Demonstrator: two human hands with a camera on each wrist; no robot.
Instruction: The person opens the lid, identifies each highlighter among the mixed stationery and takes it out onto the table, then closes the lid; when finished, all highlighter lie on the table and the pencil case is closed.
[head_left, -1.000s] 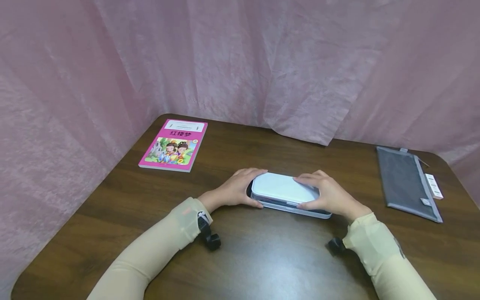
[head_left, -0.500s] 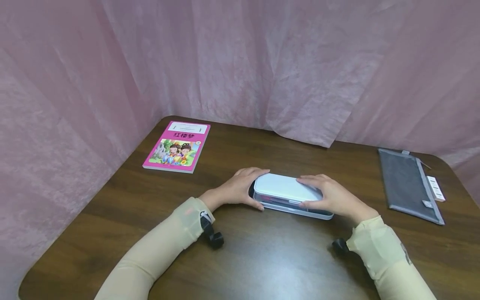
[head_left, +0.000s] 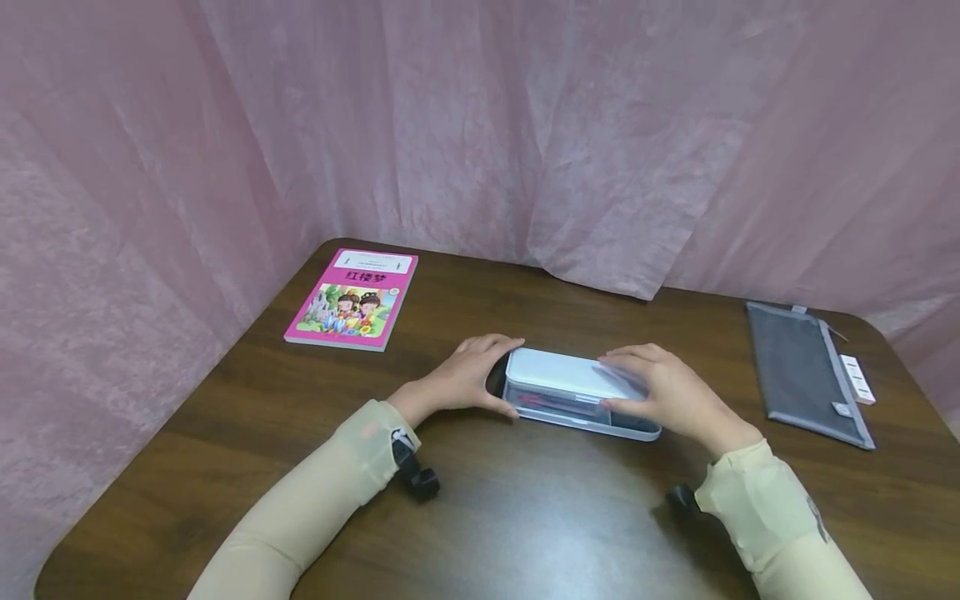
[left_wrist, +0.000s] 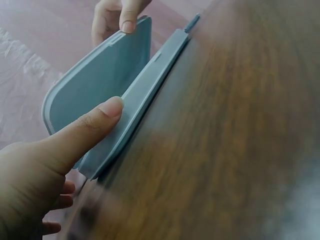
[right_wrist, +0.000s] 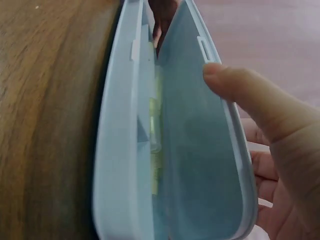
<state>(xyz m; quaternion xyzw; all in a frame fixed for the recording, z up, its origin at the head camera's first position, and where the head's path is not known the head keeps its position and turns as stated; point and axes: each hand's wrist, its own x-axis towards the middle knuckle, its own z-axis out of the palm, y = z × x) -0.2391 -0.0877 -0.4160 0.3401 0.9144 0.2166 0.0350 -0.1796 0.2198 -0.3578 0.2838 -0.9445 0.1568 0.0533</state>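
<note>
A pale blue-grey pencil case [head_left: 585,425] lies on the table before me, its lid [head_left: 562,369] tilted up along the front edge. My left hand [head_left: 467,379] grips the case's left end, thumb on the front wall of the base and fingers behind. With the right hand [head_left: 663,393] I hold the lid near its right end; the thumb [right_wrist: 235,82] lies on the lid's rim in the right wrist view. Through the gap shows a slim yellow item [right_wrist: 154,112], possibly a pen, partly hidden by the base wall.
A pink picture-covered book [head_left: 352,300] lies at the back left of the wooden table [head_left: 487,517]. At the right are a grey mesh zip pouch [head_left: 806,371] and a small white box [head_left: 857,379]. A pink curtain [head_left: 450,125] hangs behind the table's far edge.
The lid's front edge has risen, widening the gap above the base. Both hands keep their places on the case.
</note>
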